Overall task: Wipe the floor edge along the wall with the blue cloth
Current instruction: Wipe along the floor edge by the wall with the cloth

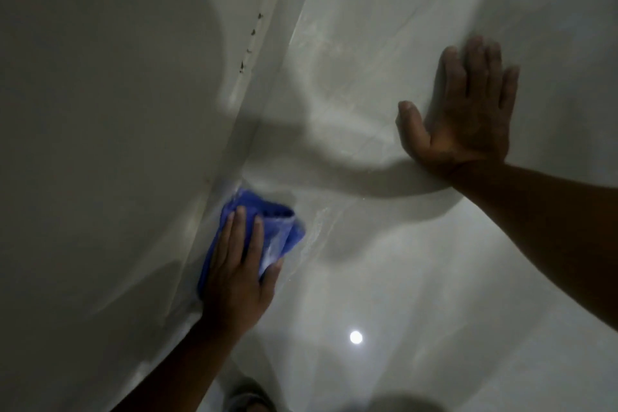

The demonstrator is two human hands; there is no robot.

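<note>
The blue cloth (267, 224) lies bunched on the glossy pale floor, right against the floor edge (240, 124) where the floor meets the wall (100, 110). My left hand (237, 271) presses down on the cloth with its fingers spread over it, close to the wall's base. My right hand (465, 110) rests flat on the floor tile to the right, palm down, fingers apart, holding nothing.
A few dark specks (252, 32) sit along the skirting strip farther up the edge. A bright ceiling light reflects off the floor (356, 337) near the bottom. Shadows of my arms cross the tiles between the hands.
</note>
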